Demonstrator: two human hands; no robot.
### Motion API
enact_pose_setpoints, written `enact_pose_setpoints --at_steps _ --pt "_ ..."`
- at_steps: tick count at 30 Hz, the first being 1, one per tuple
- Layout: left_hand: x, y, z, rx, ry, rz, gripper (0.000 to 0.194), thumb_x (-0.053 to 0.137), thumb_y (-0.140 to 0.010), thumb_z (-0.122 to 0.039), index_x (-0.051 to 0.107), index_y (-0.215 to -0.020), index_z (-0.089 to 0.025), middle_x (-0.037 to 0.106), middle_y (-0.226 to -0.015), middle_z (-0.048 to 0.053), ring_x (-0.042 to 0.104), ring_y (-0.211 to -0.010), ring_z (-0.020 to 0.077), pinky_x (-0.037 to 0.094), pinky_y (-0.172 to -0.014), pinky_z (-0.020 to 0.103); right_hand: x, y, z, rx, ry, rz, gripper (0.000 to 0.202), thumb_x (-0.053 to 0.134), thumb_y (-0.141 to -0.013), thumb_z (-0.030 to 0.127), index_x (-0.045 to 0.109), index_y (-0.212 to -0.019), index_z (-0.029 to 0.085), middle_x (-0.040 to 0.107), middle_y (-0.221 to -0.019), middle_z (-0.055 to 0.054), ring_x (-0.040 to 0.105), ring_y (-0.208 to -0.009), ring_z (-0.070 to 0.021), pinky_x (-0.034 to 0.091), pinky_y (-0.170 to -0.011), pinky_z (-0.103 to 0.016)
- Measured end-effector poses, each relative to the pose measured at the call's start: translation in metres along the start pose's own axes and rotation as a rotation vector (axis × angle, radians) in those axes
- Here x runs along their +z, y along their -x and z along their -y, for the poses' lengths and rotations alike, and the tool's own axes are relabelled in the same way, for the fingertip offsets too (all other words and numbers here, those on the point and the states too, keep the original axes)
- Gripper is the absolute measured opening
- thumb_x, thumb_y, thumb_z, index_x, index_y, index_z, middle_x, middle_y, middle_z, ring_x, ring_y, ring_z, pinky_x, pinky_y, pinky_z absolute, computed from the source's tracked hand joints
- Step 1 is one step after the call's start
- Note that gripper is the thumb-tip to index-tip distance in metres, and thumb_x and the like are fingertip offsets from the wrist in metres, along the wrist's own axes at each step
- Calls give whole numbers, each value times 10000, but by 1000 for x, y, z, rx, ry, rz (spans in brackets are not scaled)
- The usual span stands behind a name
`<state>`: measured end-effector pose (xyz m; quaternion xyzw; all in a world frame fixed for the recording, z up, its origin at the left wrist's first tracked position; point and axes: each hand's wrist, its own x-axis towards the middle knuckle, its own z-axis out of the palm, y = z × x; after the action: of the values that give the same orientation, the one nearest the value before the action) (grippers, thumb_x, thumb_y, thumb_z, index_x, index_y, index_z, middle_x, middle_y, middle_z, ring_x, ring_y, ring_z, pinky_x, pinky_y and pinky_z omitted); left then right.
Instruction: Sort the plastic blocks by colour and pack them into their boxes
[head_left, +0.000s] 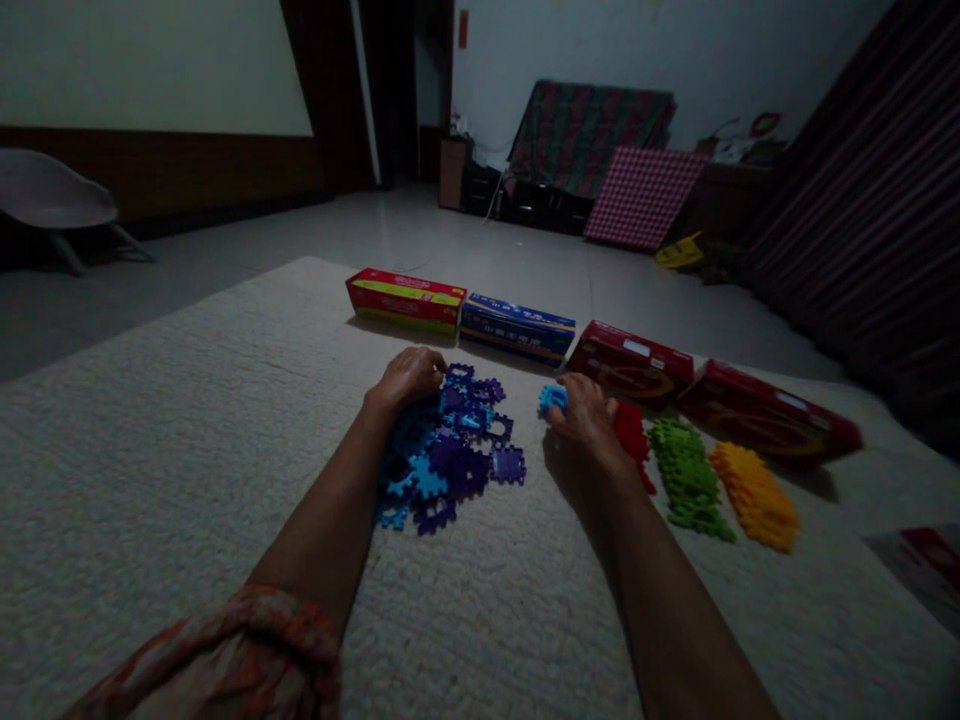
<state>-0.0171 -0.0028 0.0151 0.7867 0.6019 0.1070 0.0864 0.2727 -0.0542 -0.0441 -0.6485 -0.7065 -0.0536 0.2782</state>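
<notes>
A mixed pile of purple, dark blue and light blue interlocking puzzle tiles [461,465] lies on the mat in front of me. Against its far left edge rests my left hand [412,378], its fingers curled down; what they hold, if anything, is hidden. My right hand [587,412] is closed around a light blue puzzle tile [553,398], low over the mat. Just right of that hand lies a stack of red tiles [634,440], partly covered by it. Beyond the red come a row of green tiles [688,475] and a row of orange tiles [756,495].
Along the far side of the pale mat [187,420] stand a red-and-yellow box [406,300], a blue box [517,328] and two dark red boxes [634,365]. A white chair [56,195] is on the tiled floor at left. A checked cloth [645,195] hangs at the back.
</notes>
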Motion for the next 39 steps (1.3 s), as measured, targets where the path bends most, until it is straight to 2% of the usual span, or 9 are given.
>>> enact_pose_setpoints --at_steps 5,11,17,22,27,31,34,37,39 --pt "0 0 -3 13 -6 29 350 544 -834 -166 783 -1088 -190 769 -1075 110 685 -1028 232 492 -932 307 6 -5 25 -167 -188 24 367 528 -793 140 662 -1133 170 682 -1162 -153 611 -1097 -301 471 -947 -455" --pt "-9 2 1 68 41 197 331 655 -803 -263 766 -1110 -214 770 -1014 77 690 -910 201 506 -842 268 20 8 54 -290 -331 151 240 557 -858 181 667 -1071 189 697 -1084 -119 643 -1037 -255 500 -952 -405" --pt "-8 1 6 103 26 292 386 758 -705 -291 757 -1090 -271 765 -1028 57 682 -910 209 519 -841 285 21 15 56 -288 -253 214 231 559 -887 183 645 -1101 186 671 -1119 -124 630 -1044 -250 494 -956 -400" --pt "0 -1 3 121 -41 311 488 758 -669 -270 738 -1156 -249 740 -1116 83 670 -1009 236 514 -914 310 24 17 57 -284 -216 248 206 550 -902 190 652 -1080 175 671 -1097 -130 625 -1038 -257 490 -950 -396" --pt "-7 4 -6 115 -35 315 350 680 -710 -188 779 -1042 -240 771 -1050 69 685 -937 213 506 -843 263 26 17 59 -293 -271 257 204 555 -891 177 661 -1065 195 685 -1059 -111 633 -1000 -242 498 -923 -389" --pt "-17 7 -7 131 -25 251 287 607 -753 -147 799 -945 -239 786 -933 47 693 -877 184 486 -795 234 25 16 58 -300 -258 255 208 561 -885 177 665 -1065 187 695 -1058 -111 638 -1005 -242 493 -925 -390" --pt "-19 5 -4 113 24 116 304 575 -786 -142 802 -974 -216 786 -941 65 693 -893 191 488 -829 266 25 15 57 -295 -252 216 228 556 -888 173 659 -1090 192 700 -1085 -114 647 -1015 -246 493 -935 -408" --pt "-13 1 -3 81 163 -27 325 540 -811 -137 802 -997 -189 783 -937 78 689 -868 186 494 -820 278 25 15 58 -297 -263 177 250 546 -891 167 648 -1117 197 700 -1097 -115 653 -1017 -252 498 -939 -423" --pt "-5 -3 -5 52 325 -56 322 546 -812 -151 799 -1011 -175 775 -894 66 676 -801 169 499 -758 259 24 14 59 -301 -282 146 266 545 -888 161 638 -1135 190 694 -1113 -125 648 -1048 -262 497 -952 -431"
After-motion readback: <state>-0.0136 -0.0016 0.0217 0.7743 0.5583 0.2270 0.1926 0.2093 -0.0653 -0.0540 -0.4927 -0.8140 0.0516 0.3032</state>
